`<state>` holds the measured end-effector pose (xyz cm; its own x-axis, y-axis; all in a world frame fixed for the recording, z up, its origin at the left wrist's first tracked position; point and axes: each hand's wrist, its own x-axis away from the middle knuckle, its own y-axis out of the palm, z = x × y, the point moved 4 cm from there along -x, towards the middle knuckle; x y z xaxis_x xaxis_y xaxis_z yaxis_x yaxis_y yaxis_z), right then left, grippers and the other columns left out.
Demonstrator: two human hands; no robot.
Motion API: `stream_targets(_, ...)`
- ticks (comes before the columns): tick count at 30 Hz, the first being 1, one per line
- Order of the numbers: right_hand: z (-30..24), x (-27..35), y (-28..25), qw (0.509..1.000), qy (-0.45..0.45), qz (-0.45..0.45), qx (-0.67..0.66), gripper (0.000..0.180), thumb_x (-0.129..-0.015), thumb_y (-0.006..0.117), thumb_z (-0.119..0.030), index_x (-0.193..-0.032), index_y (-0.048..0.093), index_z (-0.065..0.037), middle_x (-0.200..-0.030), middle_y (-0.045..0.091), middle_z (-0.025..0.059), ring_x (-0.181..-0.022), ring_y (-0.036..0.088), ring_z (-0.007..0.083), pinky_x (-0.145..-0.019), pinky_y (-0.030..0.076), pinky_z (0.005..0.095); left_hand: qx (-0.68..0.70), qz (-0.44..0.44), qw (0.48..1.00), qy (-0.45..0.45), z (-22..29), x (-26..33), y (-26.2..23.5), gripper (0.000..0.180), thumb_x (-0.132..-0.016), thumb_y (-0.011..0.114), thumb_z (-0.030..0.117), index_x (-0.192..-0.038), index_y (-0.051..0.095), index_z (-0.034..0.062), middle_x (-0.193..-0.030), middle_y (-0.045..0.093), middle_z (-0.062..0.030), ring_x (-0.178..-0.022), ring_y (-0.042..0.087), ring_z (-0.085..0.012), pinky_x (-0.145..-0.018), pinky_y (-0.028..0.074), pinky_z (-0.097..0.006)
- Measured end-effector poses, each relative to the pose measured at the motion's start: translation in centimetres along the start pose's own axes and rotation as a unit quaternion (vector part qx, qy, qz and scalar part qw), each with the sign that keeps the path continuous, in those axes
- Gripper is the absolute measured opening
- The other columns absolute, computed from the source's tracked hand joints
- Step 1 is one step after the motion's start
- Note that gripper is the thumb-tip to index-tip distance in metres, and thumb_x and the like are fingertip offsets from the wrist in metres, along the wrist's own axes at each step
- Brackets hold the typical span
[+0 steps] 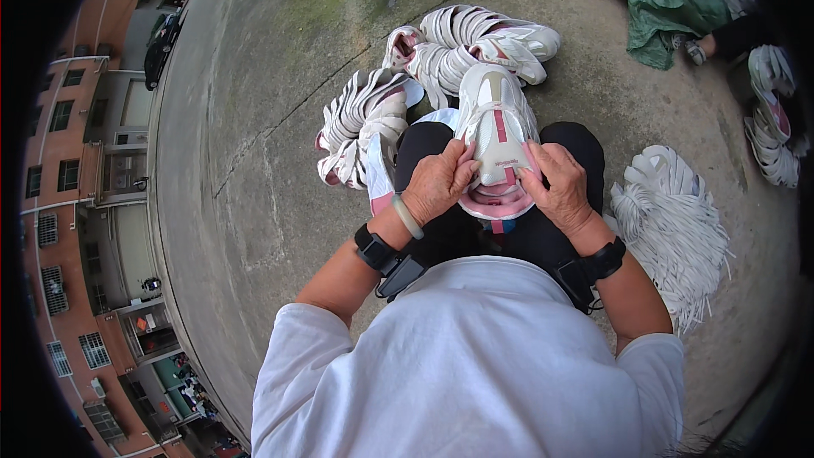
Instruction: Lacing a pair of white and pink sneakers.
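Observation:
A white and pink sneaker upper lies across my dark-trousered thighs, its toe pointing away and its pink-lined collar close to my body. My left hand pinches its left edge near the tongue, thumb and fingers together. On the opposite edge, my right hand grips it the same way, thumb on top beside the tongue. No lace shows threaded in the upper. Beyond my knees sits a stacked pile of similar uppers, and another stack of uppers rests left of my left knee.
A thick bundle of white shoelaces lies on the concrete by my right side. Farther right, a co-worker's foot shows near a green sack and more stacked uppers. Buildings line the far left.

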<state>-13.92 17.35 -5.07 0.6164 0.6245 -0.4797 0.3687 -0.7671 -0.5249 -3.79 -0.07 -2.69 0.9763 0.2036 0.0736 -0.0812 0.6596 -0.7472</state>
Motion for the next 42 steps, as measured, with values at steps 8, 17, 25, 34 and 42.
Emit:
stream_targets(8,-1.0,1.1,-2.5,0.999,0.045,-0.027,0.013,0.046,-0.07,0.069,-0.028,-0.105,0.056,-0.001,-0.095,0.055,0.0115,-0.081,0.057,0.0274,-0.071,0.044,0.0368,-0.021,0.031,0.999,0.007,2.2,1.1,-0.4,0.048,-0.077,0.065,0.046,-0.094,0.046,0.0049,-0.062,0.056,-0.0127,-0.053,0.058,-0.0294,-0.048,0.044,-0.037)
stream_targets(17,13.0,16.3,-13.4,0.925,0.335,0.143,0.105,0.009,-0.079,0.057,-0.012,-0.083,0.061,-0.005,-0.071,0.058,0.0083,-0.064,0.057,0.0246,-0.059,0.045,0.0316,-0.149,-0.054,0.936,0.313,5.9,-0.8,-1.5,0.084,-0.069,0.06,0.062,-0.125,0.046,0.0013,-0.128,0.043,-0.0203,-0.12,0.038,-0.0372,-0.101,0.026,-0.045)
stream_targets(25,18.9,24.0,-12.2,0.834,0.535,0.128,0.045,0.011,-0.072,0.06,-0.013,-0.082,0.066,-0.01,-0.069,0.062,0.0095,-0.063,0.06,0.021,-0.062,0.046,0.0305,-0.121,-0.052,0.925,0.355,4.0,-2.5,0.9,0.059,-0.065,0.067,0.051,-0.105,0.063,0.0084,-0.118,0.052,-0.0157,-0.114,0.042,-0.0393,-0.095,0.03,-0.051)
stream_targets(34,20.1,22.3,-7.7,0.812,0.526,0.011,0.251,0.012,-0.07,0.062,-0.013,-0.082,0.061,-0.012,-0.087,0.058,0.0103,-0.086,0.057,0.0304,-0.072,0.046,0.0395,-0.071,-0.017,0.934,0.35,2.5,-2.2,1.5,0.05,-0.069,0.07,0.034,-0.113,0.058,0.0133,-0.122,0.05,-0.0164,-0.119,0.04,-0.0416,-0.097,0.031,-0.051)
stream_targets(42,19.7,22.3,-6.8,0.808,0.504,0.065,0.299,0.019,-0.069,0.066,-0.017,-0.083,0.058,-0.009,-0.087,0.054,0.0098,-0.09,0.055,0.0296,-0.076,0.042,0.0411,-0.056,0.004,0.931,0.36,1.3,-0.9,3.1,0.043,-0.073,0.064,0.043,-0.106,0.06,0.0155,-0.114,0.052,-0.0151,-0.114,0.042,-0.0408,-0.094,0.027,-0.061)
